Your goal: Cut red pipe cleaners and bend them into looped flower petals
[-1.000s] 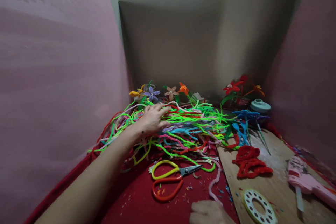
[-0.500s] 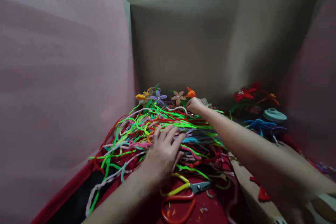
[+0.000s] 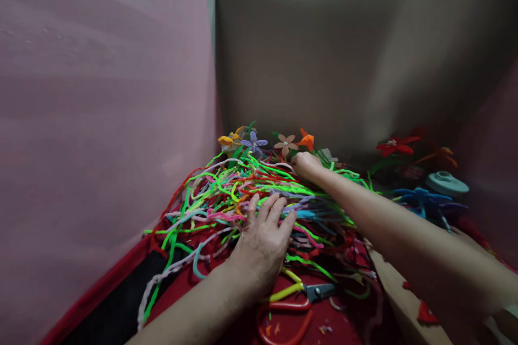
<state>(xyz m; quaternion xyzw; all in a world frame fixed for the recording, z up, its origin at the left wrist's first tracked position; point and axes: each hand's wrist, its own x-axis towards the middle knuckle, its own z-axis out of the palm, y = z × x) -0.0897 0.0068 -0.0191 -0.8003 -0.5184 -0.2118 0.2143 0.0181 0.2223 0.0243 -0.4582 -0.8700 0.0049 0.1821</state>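
Observation:
A thick heap of pipe cleaners [image 3: 226, 188] in green, red, pink, blue and white covers the middle of the red cloth. My left hand [image 3: 263, 240] lies on the near side of this heap, palm down with its fingers spread. At the far edge, my right hand [image 3: 306, 166] has its fingers pinched together where a pale pink pipe cleaner [image 3: 279, 165] ends; its fingertips are partly hidden. Scissors [image 3: 301, 299] with one yellow and one red handle rest on the cloth just below my left hand.
Behind the heap stand pipe-cleaner flowers: a purple one [image 3: 253, 143], a tan one [image 3: 285, 145] and an orange one [image 3: 306, 140]. To the right are red flowers [image 3: 397, 146], a blue flower [image 3: 421, 197] and a pale round object [image 3: 447, 183]. A pink panel [image 3: 101, 118] rises at the left.
The camera view has shifted, so most things appear farther right. Both hands keep nearly the same places at the heap, the left one spread, the right one pinched.

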